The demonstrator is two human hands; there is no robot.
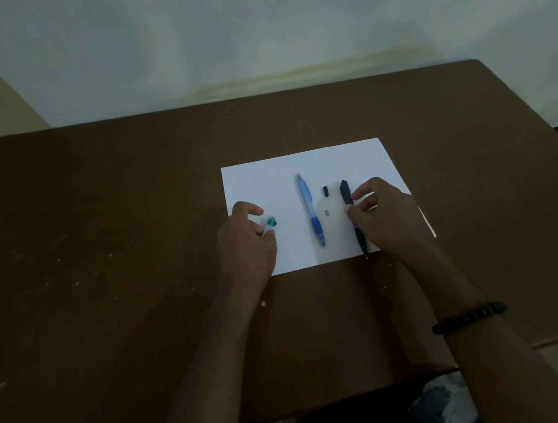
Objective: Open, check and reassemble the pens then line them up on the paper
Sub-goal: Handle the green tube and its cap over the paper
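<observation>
A white sheet of paper (307,163) lies on the brown table. A blue pen (311,209) rests lengthwise in its middle. To its right lie a small black part (325,191) and a tiny grey part (327,212). A black pen (349,204) lies further right, its tip at the paper's near edge. My right hand (384,214) rests over it, thumb and fingers touching its barrel. My left hand (244,242) sits on the paper's left edge and grips a clear pen with a green end (269,225); most of that pen is hidden under the hand.
The brown table (102,247) is speckled with pale spots and ends at a pale wall (251,24) behind. A black beaded bracelet (469,317) is on my right wrist. The table's near edge runs below my forearms.
</observation>
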